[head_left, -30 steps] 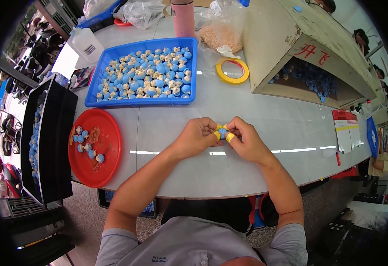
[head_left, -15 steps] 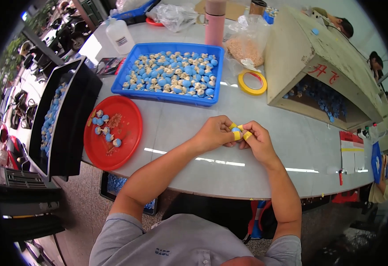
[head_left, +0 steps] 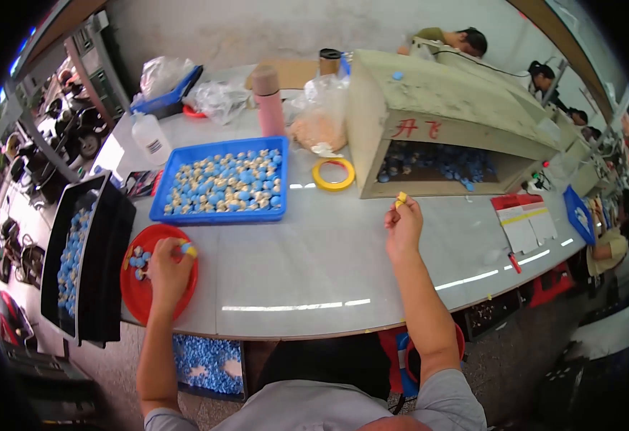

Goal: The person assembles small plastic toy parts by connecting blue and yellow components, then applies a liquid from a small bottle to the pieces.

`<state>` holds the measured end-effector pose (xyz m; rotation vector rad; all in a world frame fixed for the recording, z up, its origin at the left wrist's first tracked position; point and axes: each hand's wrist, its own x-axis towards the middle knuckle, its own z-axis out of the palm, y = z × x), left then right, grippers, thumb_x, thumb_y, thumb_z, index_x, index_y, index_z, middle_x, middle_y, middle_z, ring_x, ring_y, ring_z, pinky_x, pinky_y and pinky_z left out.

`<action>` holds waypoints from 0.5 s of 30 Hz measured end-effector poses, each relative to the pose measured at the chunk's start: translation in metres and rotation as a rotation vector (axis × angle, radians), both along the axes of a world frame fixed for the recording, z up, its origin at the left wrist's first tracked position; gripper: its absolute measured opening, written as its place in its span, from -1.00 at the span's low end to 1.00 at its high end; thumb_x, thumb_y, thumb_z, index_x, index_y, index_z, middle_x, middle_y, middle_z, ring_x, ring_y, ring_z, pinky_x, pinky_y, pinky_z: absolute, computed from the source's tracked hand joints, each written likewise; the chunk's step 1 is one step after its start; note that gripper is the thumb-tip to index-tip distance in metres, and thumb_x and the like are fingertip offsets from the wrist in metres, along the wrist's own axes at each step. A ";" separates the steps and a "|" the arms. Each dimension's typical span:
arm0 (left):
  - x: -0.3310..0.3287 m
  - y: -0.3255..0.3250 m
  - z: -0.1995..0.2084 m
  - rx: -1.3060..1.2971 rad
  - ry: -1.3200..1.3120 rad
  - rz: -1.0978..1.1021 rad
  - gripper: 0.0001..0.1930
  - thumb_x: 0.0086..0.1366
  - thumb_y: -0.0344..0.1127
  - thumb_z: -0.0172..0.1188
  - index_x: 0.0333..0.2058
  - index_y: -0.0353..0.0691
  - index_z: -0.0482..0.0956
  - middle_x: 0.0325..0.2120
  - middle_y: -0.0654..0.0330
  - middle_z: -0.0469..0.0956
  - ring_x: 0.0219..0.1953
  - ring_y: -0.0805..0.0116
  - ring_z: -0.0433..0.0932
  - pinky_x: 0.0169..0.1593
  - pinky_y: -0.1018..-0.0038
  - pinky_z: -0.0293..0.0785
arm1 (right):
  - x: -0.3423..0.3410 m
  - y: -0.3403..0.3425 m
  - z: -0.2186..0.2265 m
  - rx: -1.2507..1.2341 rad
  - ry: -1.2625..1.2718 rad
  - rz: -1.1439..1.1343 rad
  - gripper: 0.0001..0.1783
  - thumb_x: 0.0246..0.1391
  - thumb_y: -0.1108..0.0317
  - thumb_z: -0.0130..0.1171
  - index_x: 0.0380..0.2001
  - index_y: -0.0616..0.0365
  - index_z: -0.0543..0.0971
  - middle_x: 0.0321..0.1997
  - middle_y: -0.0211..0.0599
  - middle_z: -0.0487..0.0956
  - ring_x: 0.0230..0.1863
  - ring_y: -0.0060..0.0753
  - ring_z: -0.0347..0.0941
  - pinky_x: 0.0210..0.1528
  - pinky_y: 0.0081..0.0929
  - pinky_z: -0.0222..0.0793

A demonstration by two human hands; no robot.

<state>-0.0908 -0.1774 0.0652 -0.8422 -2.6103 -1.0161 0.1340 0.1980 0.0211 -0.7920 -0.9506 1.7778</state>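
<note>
Red plate (head_left: 136,298), blue tray (head_left: 219,215)

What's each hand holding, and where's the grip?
Left hand: small blue-and-yellow part at its fingertips, over the red plate. Right hand: small yellow piece, pinched at the fingertips.

A cardboard box (head_left: 444,122) with red marks lies open-sided beside clear plastic bags (head_left: 318,115).

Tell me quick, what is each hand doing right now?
Left hand: closed over the red plate, pinching a small blue-and-yellow piece.
Right hand: closed, holding a small yellow piece near the cardboard box.
</note>
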 end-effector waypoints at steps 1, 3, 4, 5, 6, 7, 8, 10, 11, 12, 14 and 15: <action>-0.011 -0.017 -0.003 -0.078 0.088 0.039 -0.78 0.02 -0.45 0.30 -0.33 -0.39 0.53 -0.39 0.05 0.48 -0.36 0.13 0.49 -0.23 0.33 0.44 | 0.003 0.010 0.003 -0.080 0.027 -0.021 -0.83 0.13 0.47 0.02 -0.17 0.11 0.42 -0.41 -0.42 0.45 -0.60 -0.63 0.32 -0.57 -0.65 0.16; -0.026 -0.042 -0.008 -0.194 0.063 0.126 -0.82 0.05 -0.45 0.27 -0.36 -0.39 0.53 -0.31 -0.01 0.47 -0.22 0.05 0.46 -0.05 0.25 0.40 | 0.011 0.030 0.007 -0.055 -0.023 -0.068 -0.81 0.12 0.47 0.02 -0.17 0.11 0.42 -0.40 -0.42 0.45 -0.61 -0.62 0.31 -0.57 -0.63 0.17; -0.037 -0.057 -0.020 -0.249 0.150 0.104 -0.83 0.06 -0.45 0.26 -0.38 -0.40 0.53 -0.28 -0.04 0.46 -0.15 0.02 0.44 0.03 0.22 0.37 | 0.012 0.040 0.006 -0.047 -0.092 -0.069 -0.80 0.11 0.47 0.02 -0.16 0.11 0.41 -0.39 -0.42 0.45 -0.62 -0.62 0.31 -0.57 -0.61 0.17; -0.038 -0.063 -0.025 -0.237 0.160 0.087 -0.83 0.06 -0.45 0.26 -0.38 -0.40 0.53 -0.28 -0.04 0.46 -0.15 0.02 0.44 0.03 0.22 0.37 | 0.016 0.053 0.002 0.022 -0.156 -0.080 -0.79 0.10 0.48 0.03 -0.16 0.13 0.41 -0.39 -0.44 0.44 -0.55 -0.60 0.34 -0.52 -0.60 0.21; -0.038 -0.066 -0.028 -0.317 0.163 0.140 -0.79 0.07 -0.45 0.25 -0.30 -0.41 0.53 -0.19 -0.07 0.45 -0.06 -0.02 0.40 0.10 0.19 0.32 | 0.020 0.074 -0.011 0.032 -0.149 -0.100 -0.79 0.10 0.48 0.03 -0.16 0.13 0.41 -0.39 -0.44 0.44 -0.55 -0.60 0.34 -0.52 -0.60 0.21; -0.037 -0.066 -0.028 -0.397 0.165 0.197 -0.74 0.08 -0.45 0.24 -0.23 -0.42 0.52 -0.10 -0.10 0.44 0.04 -0.06 0.36 0.17 0.16 0.27 | 0.023 0.098 -0.029 0.200 -0.275 -0.168 -0.78 0.08 0.47 0.05 -0.16 0.16 0.43 -0.38 -0.38 0.46 -0.52 -0.53 0.38 -0.49 -0.57 0.28; -0.033 -0.063 -0.026 -0.388 0.172 0.192 -0.74 0.08 -0.45 0.24 -0.23 -0.42 0.52 -0.10 -0.10 0.44 0.04 -0.06 0.36 0.17 0.16 0.27 | 0.024 0.116 -0.037 0.366 -0.403 -0.229 -0.76 0.05 0.47 0.07 -0.16 0.19 0.45 -0.37 -0.31 0.48 -0.48 -0.46 0.43 -0.45 -0.54 0.34; -0.017 -0.052 -0.022 -0.220 0.300 0.275 -0.56 0.08 -0.46 0.23 -0.03 -0.41 0.44 0.05 -0.11 0.39 0.17 -0.08 0.29 0.23 0.13 0.21 | 0.026 0.136 -0.033 0.617 -0.702 -0.220 -0.70 0.01 0.44 0.12 -0.12 0.17 0.47 -0.35 -0.25 0.51 -0.41 -0.35 0.47 -0.37 -0.45 0.40; -0.008 -0.046 -0.015 -0.215 0.306 0.231 -0.45 0.07 -0.50 0.23 0.09 -0.39 0.34 0.12 -0.12 0.33 0.21 -0.12 0.26 0.25 0.11 0.20 | 0.024 0.141 -0.030 0.862 -1.009 -0.200 -0.64 -0.03 0.41 0.16 -0.08 0.16 0.50 -0.34 -0.19 0.55 -0.34 -0.23 0.52 -0.28 -0.37 0.46; 0.003 -0.034 -0.010 -0.212 0.310 0.234 -0.45 0.07 -0.50 0.23 0.09 -0.39 0.34 0.12 -0.12 0.33 0.21 -0.12 0.26 0.25 0.11 0.20 | 0.018 0.145 -0.028 0.865 -1.004 -0.202 -0.64 -0.03 0.41 0.16 -0.08 0.16 0.50 -0.34 -0.19 0.55 -0.34 -0.23 0.52 -0.28 -0.37 0.46; 0.025 -0.009 0.002 -0.111 0.333 0.048 -0.48 0.05 -0.53 0.23 0.05 -0.40 0.37 0.09 -0.15 0.35 0.17 -0.12 0.30 0.24 0.12 0.22 | 0.004 0.151 -0.024 1.077 -1.349 -0.187 -0.56 -0.07 0.33 0.21 -0.03 0.05 0.54 -0.32 -0.10 0.58 -0.25 -0.02 0.54 -0.13 -0.18 0.47; 0.033 0.002 0.003 -0.111 0.342 0.052 -0.48 0.05 -0.53 0.23 0.05 -0.40 0.37 0.09 -0.15 0.35 0.17 -0.12 0.30 0.24 0.12 0.22 | -0.004 0.154 -0.021 1.077 -1.338 -0.190 -0.56 -0.07 0.33 0.21 -0.03 0.05 0.54 -0.32 -0.10 0.58 -0.25 -0.02 0.54 -0.13 -0.18 0.47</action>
